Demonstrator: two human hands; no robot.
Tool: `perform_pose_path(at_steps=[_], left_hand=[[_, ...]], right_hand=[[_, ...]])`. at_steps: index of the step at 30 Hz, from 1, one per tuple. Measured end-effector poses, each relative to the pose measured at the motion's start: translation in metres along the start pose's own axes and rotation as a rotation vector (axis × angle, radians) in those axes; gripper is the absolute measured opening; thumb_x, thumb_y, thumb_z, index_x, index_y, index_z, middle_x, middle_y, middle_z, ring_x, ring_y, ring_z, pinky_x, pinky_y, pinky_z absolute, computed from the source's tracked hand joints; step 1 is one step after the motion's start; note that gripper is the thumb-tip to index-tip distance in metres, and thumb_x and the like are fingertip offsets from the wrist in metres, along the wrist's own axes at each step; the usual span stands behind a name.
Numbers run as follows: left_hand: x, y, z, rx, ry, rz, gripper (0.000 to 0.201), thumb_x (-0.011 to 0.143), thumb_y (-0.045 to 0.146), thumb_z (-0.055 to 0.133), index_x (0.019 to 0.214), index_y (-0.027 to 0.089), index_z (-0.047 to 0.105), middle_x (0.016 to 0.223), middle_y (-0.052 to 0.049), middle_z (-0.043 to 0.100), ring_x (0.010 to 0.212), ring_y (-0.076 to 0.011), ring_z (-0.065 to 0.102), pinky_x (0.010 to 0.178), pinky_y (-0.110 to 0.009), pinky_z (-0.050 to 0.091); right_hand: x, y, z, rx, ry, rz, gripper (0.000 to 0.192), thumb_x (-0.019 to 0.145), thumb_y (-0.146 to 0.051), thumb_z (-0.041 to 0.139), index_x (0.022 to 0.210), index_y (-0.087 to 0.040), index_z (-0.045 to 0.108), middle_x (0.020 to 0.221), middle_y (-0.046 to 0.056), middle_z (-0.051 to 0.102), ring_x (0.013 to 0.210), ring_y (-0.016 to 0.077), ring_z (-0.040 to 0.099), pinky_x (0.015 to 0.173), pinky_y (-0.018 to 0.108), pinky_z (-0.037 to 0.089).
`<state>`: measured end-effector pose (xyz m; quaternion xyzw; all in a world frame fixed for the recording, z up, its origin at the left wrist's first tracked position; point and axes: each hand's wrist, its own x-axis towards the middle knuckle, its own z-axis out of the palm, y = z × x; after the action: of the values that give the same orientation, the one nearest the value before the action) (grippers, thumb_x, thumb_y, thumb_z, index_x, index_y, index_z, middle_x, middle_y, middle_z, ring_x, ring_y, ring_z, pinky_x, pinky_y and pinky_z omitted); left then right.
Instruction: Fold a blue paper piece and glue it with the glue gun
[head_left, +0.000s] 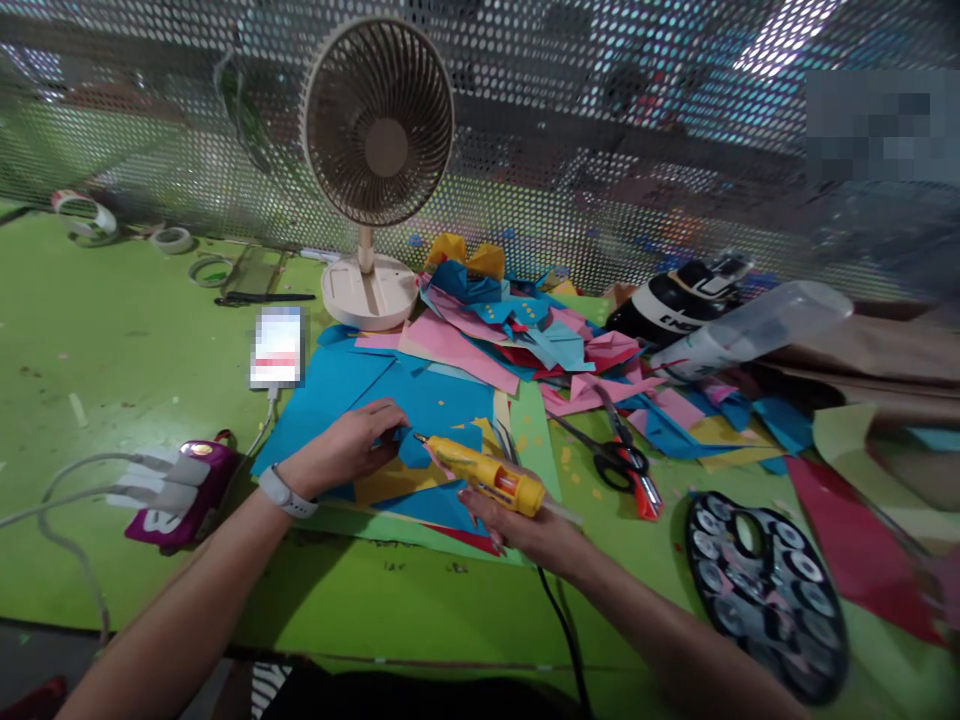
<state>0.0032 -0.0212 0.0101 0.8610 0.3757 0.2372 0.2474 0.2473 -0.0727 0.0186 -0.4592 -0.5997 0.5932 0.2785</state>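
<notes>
My right hand (517, 525) is wrapped round a yellow hot glue gun (487, 475), its nozzle pointing left. A black cord hangs down from below that hand. My left hand (367, 440), with a white watch (287, 490) on the wrist, has its fingers curled together at a small piece of blue paper (415, 450). The nozzle tip is close to this piece; whether they touch I cannot tell. Beneath both hands lie large blue paper sheets (330, 385), with yellow paper (401, 485) and green sheets partly covered.
A fan (386, 147) stands behind a heap of coloured paper scraps (525, 320). Scissors (611, 455), a paint palette (765, 590) and bottles (667, 310) are on the right. Left are a lit phone (276, 347), a purple power strip (176, 495) with cables, and tape rolls (172, 240).
</notes>
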Motion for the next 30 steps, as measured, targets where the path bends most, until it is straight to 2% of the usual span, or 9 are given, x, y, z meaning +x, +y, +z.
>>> perform_pose_path(at_steps=[14,24,30], left_hand=[[-0.0004,-0.0016,0.0012,0.082,0.038,0.076,0.016,0.084,0.009,0.050,0.097,0.018,0.053,0.089,-0.004,0.058,0.081,-0.0157,0.056,0.068,-0.026,0.044],[-0.0007,-0.0013,0.0011,0.087,0.044,0.095,0.019,0.083,0.007,0.051,0.097,0.018,0.053,0.090,-0.004,0.058,0.081,-0.0153,0.055,0.067,-0.025,0.044],[-0.0008,-0.0004,0.0013,0.086,0.038,0.099,0.019,0.083,0.006,0.051,0.098,0.017,0.053,0.089,-0.004,0.058,0.080,-0.0150,0.055,0.066,-0.024,0.043]], right_hand=[[0.0011,-0.0030,0.0026,-0.070,0.034,-0.045,0.033,0.074,-0.045,0.069,0.064,-0.021,0.049,0.051,-0.005,0.044,0.042,0.0084,0.041,0.039,0.023,0.035],[0.0011,-0.0037,0.0043,-0.092,0.057,-0.066,0.026,0.076,-0.044,0.064,0.069,-0.021,0.054,0.055,-0.004,0.047,0.046,0.0102,0.044,0.041,0.023,0.037],[0.0012,-0.0048,0.0047,-0.080,0.050,-0.068,0.027,0.076,-0.044,0.064,0.066,-0.022,0.052,0.050,-0.006,0.045,0.042,0.0095,0.041,0.040,0.023,0.036]])
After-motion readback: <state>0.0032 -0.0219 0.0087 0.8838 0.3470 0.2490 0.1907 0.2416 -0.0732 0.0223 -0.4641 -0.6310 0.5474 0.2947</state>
